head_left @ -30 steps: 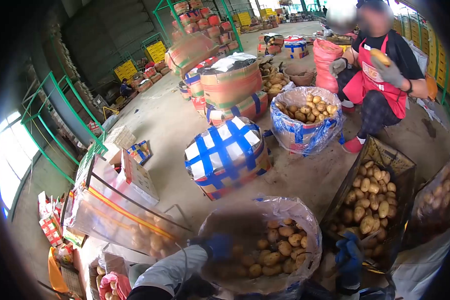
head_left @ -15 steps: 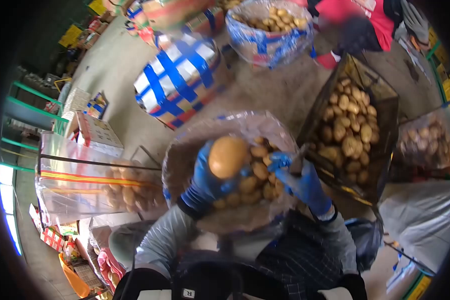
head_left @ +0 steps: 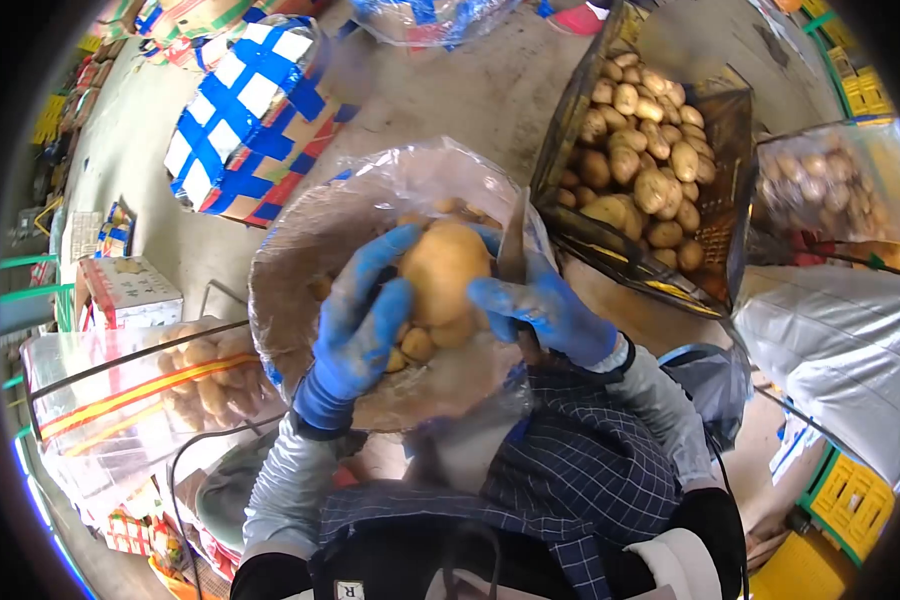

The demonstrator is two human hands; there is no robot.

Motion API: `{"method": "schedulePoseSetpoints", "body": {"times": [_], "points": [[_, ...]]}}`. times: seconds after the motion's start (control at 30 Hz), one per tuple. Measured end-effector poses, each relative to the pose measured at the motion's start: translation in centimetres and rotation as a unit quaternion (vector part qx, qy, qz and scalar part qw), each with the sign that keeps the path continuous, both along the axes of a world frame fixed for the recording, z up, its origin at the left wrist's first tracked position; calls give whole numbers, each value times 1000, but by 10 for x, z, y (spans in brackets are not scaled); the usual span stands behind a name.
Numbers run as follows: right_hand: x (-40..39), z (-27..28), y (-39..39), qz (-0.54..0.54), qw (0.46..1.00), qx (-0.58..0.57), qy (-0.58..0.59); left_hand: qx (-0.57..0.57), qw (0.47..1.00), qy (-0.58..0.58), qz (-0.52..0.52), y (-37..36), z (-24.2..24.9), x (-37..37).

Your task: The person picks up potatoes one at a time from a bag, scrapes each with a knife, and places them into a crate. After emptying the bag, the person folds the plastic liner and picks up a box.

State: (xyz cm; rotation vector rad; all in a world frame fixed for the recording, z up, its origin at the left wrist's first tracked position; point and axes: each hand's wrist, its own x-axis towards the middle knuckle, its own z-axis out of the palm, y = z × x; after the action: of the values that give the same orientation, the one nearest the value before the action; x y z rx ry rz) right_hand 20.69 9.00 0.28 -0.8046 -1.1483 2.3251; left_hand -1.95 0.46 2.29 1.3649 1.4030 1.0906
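Note:
A large, smooth tan potato (head_left: 445,272) sits between my two blue-gloved hands, over a plastic-lined basket (head_left: 288,270). My left hand (head_left: 355,315) curls around its left side. On the other side, the fingers of my right hand (head_left: 555,305) touch the potato. That same hand grips what looks like a knife, its dull brown blade (head_left: 514,235) pointing up and away from me; the grip is partly hidden by the fingers. Smaller potatoes (head_left: 417,346) lie in the basket below, largely covered by my hands.
At the right stands a black-lined crate (head_left: 710,110) full of potatoes, with a clear bag of potatoes (head_left: 820,185) beyond. Another clear bag (head_left: 100,385) with potatoes is at the left. A blue-taped basket (head_left: 260,130) lies ahead. A yellow crate (head_left: 850,500) sits at lower right.
My right hand, apart from the potato before, has come in against it with the knife. My left hand still holds the potato. The view has shifted, so surroundings sit further left and higher.

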Motion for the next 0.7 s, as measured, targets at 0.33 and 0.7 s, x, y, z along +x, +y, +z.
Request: {"method": "schedulePoseSetpoints", "body": {"times": [0.33,0.7], "points": [[74,-62,41,-277,938,-107,182,-325,831,432,-131,-14,-106,-93],[73,-41,31,-218,969,16,116,-476,873,20,-102,-71,-164,-100]]}}
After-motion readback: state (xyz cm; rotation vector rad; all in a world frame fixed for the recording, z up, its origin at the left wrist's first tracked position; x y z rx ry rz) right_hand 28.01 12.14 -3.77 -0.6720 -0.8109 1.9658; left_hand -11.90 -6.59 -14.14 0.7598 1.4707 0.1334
